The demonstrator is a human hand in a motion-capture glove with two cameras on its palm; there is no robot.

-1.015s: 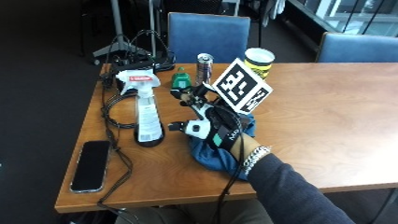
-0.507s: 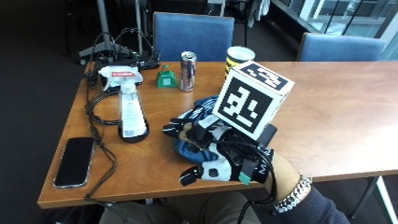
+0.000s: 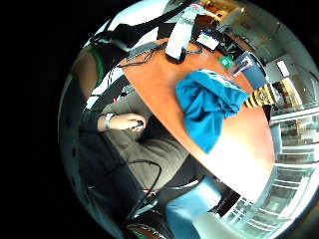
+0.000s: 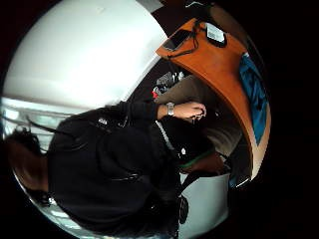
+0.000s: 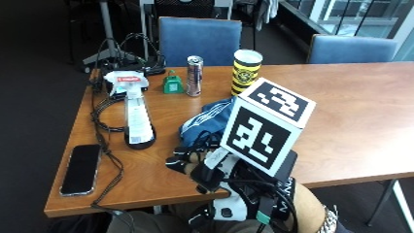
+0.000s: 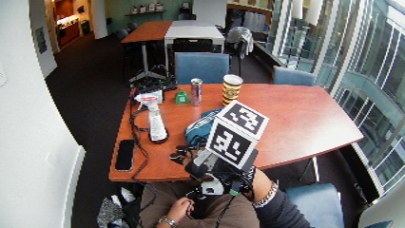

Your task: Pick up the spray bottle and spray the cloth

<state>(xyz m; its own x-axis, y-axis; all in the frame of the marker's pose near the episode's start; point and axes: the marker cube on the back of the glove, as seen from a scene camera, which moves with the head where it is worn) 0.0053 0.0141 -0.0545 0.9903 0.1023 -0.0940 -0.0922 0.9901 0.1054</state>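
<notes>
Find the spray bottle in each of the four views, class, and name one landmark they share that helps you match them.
Outside view: spray bottle lies flat on the table, between the phone and the blue cloth.
Wide outside view: the same spot, beside the cloth.
Little finger side palm view: lying on the table, beyond the cloth.
Thumb side palm view: cannot tell.
Shared landmark: the blue cloth.

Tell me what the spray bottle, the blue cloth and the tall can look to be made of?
The spray bottle looks like clear plastic with a white trigger head, lying flat. The blue cloth seems a soft fabric, crumpled, with white stripes. The can looks like metal, with a silvery sheen.
</notes>
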